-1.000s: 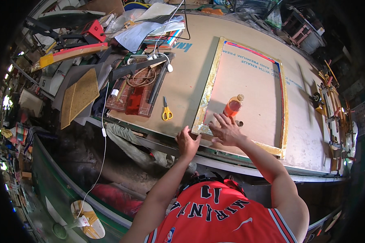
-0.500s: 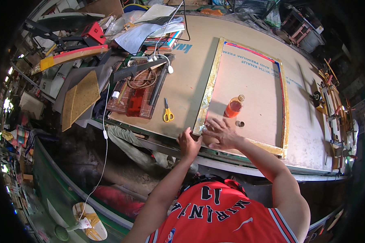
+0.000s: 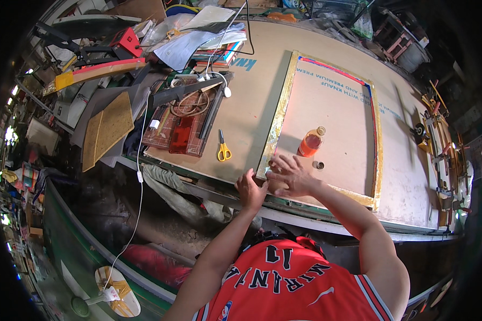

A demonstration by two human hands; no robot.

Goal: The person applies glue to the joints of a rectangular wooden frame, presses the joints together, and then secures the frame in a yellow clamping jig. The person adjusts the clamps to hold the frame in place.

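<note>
One left hand (image 3: 251,191) of yours curls, its hold unclear, while your right hand (image 3: 294,180) spreads wide at the lower-left corner of the frame (image 3: 277,122), right of the picture's centre, where an upward sweep could topple the bottle (image 3: 310,144).

Just ahead of the right hand (image 3: 293,179), a bottle (image 3: 309,143) and small round cap (image 3: 318,165) block the way (kinda tight there). Left hand (image 3: 250,191) has a lane straight ahead, between the yellow-handled scissors (image 3: 224,150) and the frame (image 3: 279,113).
</note>
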